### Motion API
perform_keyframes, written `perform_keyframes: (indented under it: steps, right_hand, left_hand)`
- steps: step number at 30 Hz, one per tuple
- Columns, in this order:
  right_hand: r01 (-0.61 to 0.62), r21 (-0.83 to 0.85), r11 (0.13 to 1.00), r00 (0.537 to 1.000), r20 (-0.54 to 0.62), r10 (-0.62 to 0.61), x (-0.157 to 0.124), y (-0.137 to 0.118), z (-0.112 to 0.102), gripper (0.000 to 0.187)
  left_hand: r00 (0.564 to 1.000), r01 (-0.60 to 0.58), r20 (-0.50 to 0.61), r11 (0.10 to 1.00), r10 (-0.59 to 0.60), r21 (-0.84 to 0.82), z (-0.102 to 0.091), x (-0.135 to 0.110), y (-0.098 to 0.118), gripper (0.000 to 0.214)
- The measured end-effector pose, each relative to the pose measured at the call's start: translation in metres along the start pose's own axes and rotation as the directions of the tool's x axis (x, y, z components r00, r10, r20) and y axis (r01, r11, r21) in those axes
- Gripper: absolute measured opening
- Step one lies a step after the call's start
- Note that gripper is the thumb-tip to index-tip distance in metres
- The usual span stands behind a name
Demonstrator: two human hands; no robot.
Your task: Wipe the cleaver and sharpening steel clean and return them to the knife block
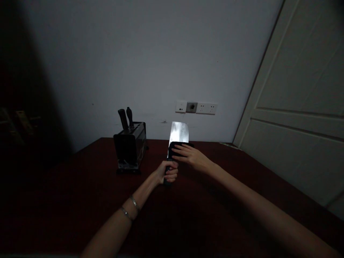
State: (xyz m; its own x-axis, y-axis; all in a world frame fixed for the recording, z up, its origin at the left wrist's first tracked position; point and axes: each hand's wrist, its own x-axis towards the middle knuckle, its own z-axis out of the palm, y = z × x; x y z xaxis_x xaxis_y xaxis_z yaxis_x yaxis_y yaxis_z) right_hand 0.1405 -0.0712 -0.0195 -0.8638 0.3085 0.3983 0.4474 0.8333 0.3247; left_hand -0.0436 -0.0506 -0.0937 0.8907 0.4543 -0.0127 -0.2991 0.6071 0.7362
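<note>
A cleaver [179, 132] stands nearly upright before me, its broad bright blade pointing up and away. My left hand [168, 172], with two bracelets on the wrist, is wrapped round its dark handle. Across the lower blade lies a black, flat thing with a rounded corner [173, 146]; in this dim light I cannot tell its kind. My right hand [192, 156] holds this black thing against the blade, fingers stretched over its face and pointing left. The thumb of that hand is hidden.
A black knife block [126, 148] stands on the dark red table [88, 186] to the left, with two dark handles [126, 117] rising from it. Sockets [206, 108] sit on the wall behind. A pale panelled door [292, 136] borders the right side.
</note>
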Motion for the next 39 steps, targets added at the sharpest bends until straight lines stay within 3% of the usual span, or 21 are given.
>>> perform_keyframes:
  steps: [6, 13, 20, 27, 34, 39]
  right_hand:
    - [0.008, -0.027, 1.000, 1.000, 0.025, -0.007, 0.012, -0.005, 0.000, 0.040]
    - [0.006, -0.056, 0.998, 0.999, 0.038, -0.004, 0.003, 0.000, -0.015, 0.037]
    - [0.018, -0.069, 0.997, 1.000, 0.018, -0.017, 0.016, -0.006, -0.010, 0.037]
    - [0.032, -0.100, 0.994, 0.999, 0.001, -0.032, 0.002, 0.000, -0.013, 0.036]
    - [0.025, -0.108, 0.994, 0.999, -0.030, -0.028, 0.014, -0.007, -0.002, 0.038]
    - [0.043, -0.083, 0.996, 0.999, -0.026, -0.045, 0.002, -0.005, -0.009, 0.039]
  left_hand:
    - [0.998, 0.048, -0.048, 0.996, -0.045, 0.071, 0.005, -0.001, 0.000, 0.026]
    - [0.999, -0.031, -0.011, 0.991, 0.032, 0.127, 0.009, -0.005, 0.008, 0.023]
    - [1.000, 0.023, -0.014, 0.988, -0.021, 0.153, 0.011, -0.003, 0.007, 0.027]
    - [0.998, -0.016, -0.051, 0.986, 0.025, 0.163, 0.016, -0.005, 0.008, 0.027]
    - [0.996, 0.062, -0.071, 0.982, -0.050, 0.179, 0.013, -0.001, 0.005, 0.032]
    - [0.998, 0.053, -0.055, 0.982, -0.044, 0.181, 0.016, -0.003, 0.006, 0.029]
